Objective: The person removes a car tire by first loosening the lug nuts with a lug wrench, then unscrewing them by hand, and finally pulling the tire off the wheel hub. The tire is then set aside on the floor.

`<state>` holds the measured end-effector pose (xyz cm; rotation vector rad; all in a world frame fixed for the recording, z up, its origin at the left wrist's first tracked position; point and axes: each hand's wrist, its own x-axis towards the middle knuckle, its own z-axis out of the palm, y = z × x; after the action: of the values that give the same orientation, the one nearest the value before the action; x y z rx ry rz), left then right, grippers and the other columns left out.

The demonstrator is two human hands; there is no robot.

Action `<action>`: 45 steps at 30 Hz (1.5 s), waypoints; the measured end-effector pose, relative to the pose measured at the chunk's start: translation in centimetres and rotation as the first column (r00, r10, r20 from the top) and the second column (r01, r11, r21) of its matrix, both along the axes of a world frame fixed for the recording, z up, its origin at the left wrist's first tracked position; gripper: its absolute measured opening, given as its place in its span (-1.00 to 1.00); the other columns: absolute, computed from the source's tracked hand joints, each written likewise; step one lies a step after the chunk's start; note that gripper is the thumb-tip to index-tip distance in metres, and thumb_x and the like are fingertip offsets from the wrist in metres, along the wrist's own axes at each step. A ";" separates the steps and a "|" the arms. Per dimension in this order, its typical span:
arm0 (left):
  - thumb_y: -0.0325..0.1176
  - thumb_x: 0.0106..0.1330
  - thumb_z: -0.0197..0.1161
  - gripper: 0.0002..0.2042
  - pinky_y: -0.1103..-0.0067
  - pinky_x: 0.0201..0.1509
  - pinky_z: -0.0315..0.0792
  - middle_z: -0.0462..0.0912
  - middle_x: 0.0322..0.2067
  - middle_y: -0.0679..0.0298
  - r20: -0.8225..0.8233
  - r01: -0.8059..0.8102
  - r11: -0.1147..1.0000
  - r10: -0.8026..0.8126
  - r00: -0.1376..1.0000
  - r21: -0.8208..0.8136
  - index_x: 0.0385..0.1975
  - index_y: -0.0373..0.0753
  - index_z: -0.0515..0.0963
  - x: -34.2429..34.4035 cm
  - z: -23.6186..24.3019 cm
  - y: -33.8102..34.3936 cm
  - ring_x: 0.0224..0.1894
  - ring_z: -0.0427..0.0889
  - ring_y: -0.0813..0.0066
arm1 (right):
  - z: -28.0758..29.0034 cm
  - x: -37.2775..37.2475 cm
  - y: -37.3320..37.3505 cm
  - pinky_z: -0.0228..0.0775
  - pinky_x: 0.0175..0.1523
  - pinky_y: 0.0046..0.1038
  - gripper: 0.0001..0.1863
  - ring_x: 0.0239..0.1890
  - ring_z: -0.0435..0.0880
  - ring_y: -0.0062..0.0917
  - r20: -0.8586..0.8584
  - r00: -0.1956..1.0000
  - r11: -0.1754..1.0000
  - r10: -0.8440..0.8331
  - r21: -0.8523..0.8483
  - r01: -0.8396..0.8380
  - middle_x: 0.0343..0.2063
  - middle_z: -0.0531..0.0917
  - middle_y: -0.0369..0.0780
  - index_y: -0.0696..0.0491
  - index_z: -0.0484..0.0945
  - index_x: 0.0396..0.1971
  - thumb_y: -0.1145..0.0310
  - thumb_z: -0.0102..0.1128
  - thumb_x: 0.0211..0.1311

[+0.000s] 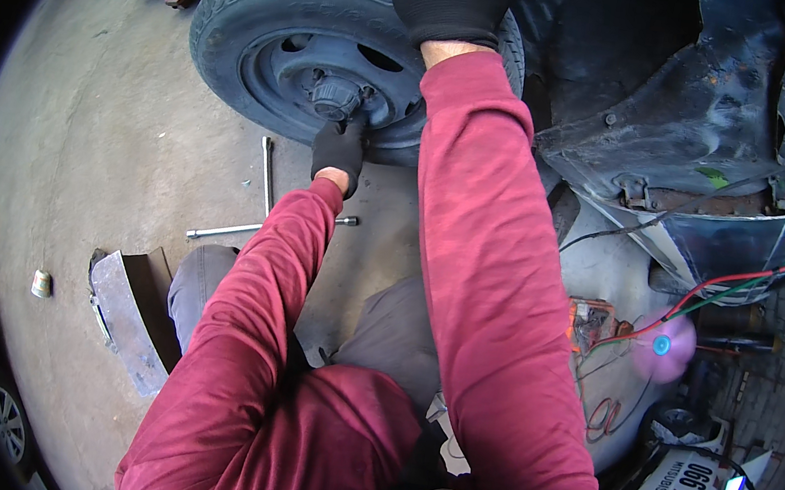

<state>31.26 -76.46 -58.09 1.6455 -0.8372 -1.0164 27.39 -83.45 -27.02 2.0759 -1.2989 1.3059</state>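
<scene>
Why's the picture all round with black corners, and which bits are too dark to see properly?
The head view comes from a fisheye lens, so straight edges bend near its black rim; also in the head view, the concrete floor looks bright, but the hollow beside the wheel is very dark, and the black-gloved right hand shows little detail.

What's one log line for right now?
left hand: gloved, by wheel hub | right hand: gloved, over tire | floor: silver lug wrench
</scene>
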 end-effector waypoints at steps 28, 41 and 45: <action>0.20 0.38 0.21 -0.34 0.23 -0.01 0.51 0.76 -0.31 -0.07 0.047 0.042 0.998 -0.045 0.998 0.054 -0.02 -0.44 0.64 0.7 -0.2 -0.5 -0.18 0.74 -0.01 | -0.1 -0.1 -0.3 0.57 -0.20 -0.08 -0.58 -0.33 0.73 -0.08 -0.031 0.999 0.999 -0.015 -0.044 0.014 -0.40 0.71 0.01 0.09 0.66 -0.50 0.02 0.27 0.36; -0.11 0.51 0.22 -0.68 0.44 -0.44 0.58 0.59 -0.57 0.25 -0.701 0.100 0.994 -0.093 0.707 -0.031 -0.29 -0.28 0.64 0.6 0.6 -0.5 -0.56 0.63 0.36 | -0.8 0.1 -1.1 0.55 -0.14 -0.09 -0.55 -0.30 0.73 -0.10 0.067 0.998 0.999 -0.007 -0.038 0.009 -0.40 0.72 -0.02 0.10 0.71 -0.51 -0.04 0.30 0.26; -0.08 0.47 0.31 -0.68 0.48 -0.41 0.53 0.58 -0.55 0.28 -0.486 0.141 0.978 -0.200 0.851 -0.156 -0.29 -0.25 0.59 1.0 -0.9 0.3 -0.54 0.58 0.46 | -0.9 0.1 -1.1 0.47 -0.11 -0.07 -0.57 -0.31 0.68 -0.13 0.024 0.999 0.994 -0.023 -0.106 0.025 -0.42 0.70 -0.02 0.11 0.70 -0.52 0.01 0.28 0.29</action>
<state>32.30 -76.19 -59.04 1.1399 -0.6778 -1.4155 27.44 -84.55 -27.89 1.9728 -1.2317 1.3614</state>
